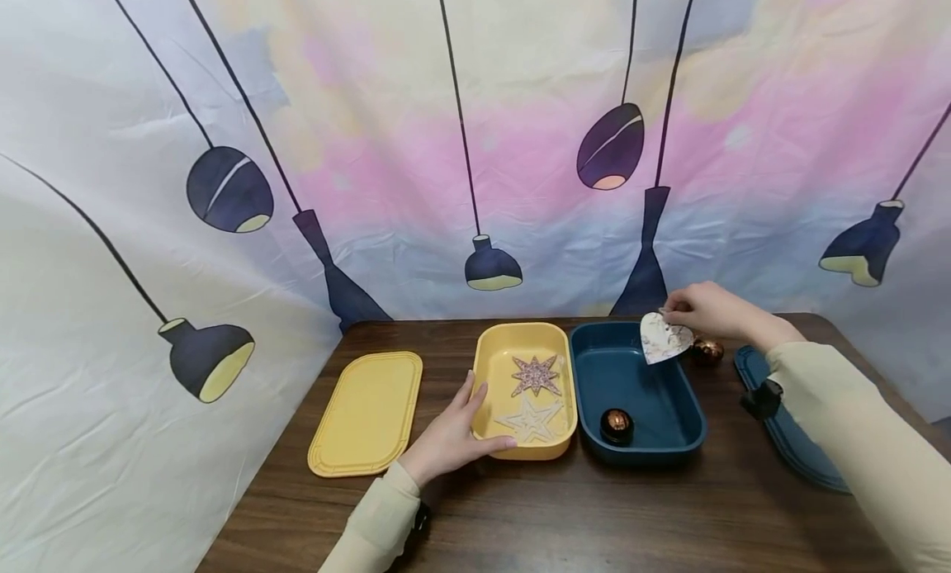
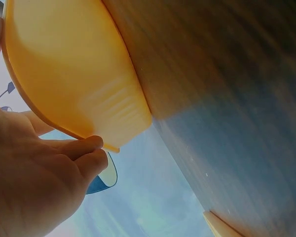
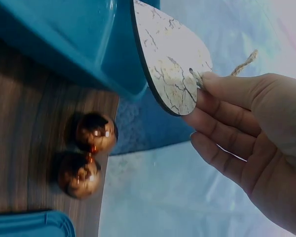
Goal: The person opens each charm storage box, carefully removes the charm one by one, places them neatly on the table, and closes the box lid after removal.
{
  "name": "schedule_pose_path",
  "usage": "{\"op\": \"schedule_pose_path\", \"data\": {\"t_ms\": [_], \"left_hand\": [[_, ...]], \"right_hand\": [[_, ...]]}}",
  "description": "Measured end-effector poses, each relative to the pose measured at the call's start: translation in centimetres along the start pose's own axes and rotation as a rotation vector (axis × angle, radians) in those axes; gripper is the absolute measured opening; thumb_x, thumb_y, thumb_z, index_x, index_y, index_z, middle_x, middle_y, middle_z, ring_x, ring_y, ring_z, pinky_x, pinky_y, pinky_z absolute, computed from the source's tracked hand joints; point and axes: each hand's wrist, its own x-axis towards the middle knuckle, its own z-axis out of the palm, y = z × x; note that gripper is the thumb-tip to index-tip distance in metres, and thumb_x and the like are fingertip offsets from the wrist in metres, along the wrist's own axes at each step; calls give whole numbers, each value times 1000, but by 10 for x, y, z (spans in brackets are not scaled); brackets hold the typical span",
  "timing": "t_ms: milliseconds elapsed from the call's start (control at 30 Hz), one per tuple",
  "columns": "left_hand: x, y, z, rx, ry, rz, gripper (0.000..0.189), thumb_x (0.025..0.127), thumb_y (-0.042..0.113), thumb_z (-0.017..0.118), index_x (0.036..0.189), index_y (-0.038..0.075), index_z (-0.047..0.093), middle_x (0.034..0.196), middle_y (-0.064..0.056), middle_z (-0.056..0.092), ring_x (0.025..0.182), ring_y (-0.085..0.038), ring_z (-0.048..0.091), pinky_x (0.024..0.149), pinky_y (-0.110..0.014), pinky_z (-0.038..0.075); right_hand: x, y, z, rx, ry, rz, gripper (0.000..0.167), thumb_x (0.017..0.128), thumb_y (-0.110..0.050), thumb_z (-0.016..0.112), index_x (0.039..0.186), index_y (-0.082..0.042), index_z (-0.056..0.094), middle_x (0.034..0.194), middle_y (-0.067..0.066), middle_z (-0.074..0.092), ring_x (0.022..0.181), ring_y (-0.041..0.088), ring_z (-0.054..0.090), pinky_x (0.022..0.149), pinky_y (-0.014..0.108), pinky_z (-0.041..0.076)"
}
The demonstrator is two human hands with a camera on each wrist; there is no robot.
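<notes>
My right hand (image 1: 702, 307) pinches a flat heart ornament (image 1: 661, 340) near its top, over the far right corner of the blue box (image 1: 697, 424). In the right wrist view the heart (image 3: 163, 54) has a pale, cracked pattern, a dark edge and a twine loop (image 3: 245, 63). My left hand (image 1: 453, 433) grips the near left part of the yellow box (image 1: 538, 452), thumb along the front rim, fingers along the side. Inside it lie a pink glitter star (image 1: 536, 376) and a whitish star (image 1: 532, 419). A shiny copper ball (image 1: 617, 425) sits in the blue box.
Two copper balls (image 3: 96, 132) lie on the table right of the blue box. A yellow lid (image 1: 366, 414) lies on the left, a blue lid (image 1: 798, 441) on the right, partly behind my right arm. A lamp-printed cloth (image 1: 401, 276) hangs behind the wooden table (image 1: 520, 515).
</notes>
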Motion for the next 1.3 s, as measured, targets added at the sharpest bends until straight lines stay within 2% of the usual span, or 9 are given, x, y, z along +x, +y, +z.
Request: {"op": "schedule_pose_path", "data": {"t_ms": [167,400,567,767,967,1133,1300], "left_hand": [[0,0,0,-8,0,0,109,81,66,74,158,3,28,167,-18,7,145,-38,32,108,-50,41],[0,1,-2,-6,-1,4,111,80,69,72,158,3,29,167,-17,7,144,-39,34,108,-50,41],[0,0,-3,-5,-1,2,111,80,70,71,158,4,29,167,-18,7,144,-39,34,108,-50,42],[-1,0,-3,-13,-1,-2,110,81,70,71,158,5,29,168,-15,5,144,-38,34,108,-50,41],[-2,0,-2,-13,-10,-10,111,80,71,71,159,5,29,168,-16,6,144,-38,33,108,-50,41],[-2,0,-1,-16,-10,-10,110,80,71,71,159,6,29,167,-16,6,144,-38,33,108,-50,41],[-2,0,-1,-15,-9,-6,110,80,72,70,159,7,29,167,-17,6,144,-38,33,108,-50,41]], "right_hand": [[-10,13,-5,-54,54,14,13,101,-13,62,98,-4,72,75,-2,64,62,16,54,62,36,44],[-25,33,-8,-66,56,52,20,100,-14,64,104,4,71,86,0,70,72,16,62,64,40,52],[-34,46,-6,-42,25,85,21,101,-15,63,101,5,70,78,-1,66,64,16,56,58,36,45],[-41,61,4,-39,6,114,21,101,-16,63,99,3,71,77,-3,65,65,17,56,58,34,43],[-45,69,22,-19,-53,84,19,101,-17,62,99,0,71,81,-5,65,65,13,53,59,33,43],[-45,71,34,-6,-76,39,14,100,-15,64,95,-5,71,78,-6,63,63,9,50,59,31,42],[-44,71,42,24,-125,35,11,99,-13,64,92,-7,71,78,-6,64,64,10,54,59,29,44]]}}
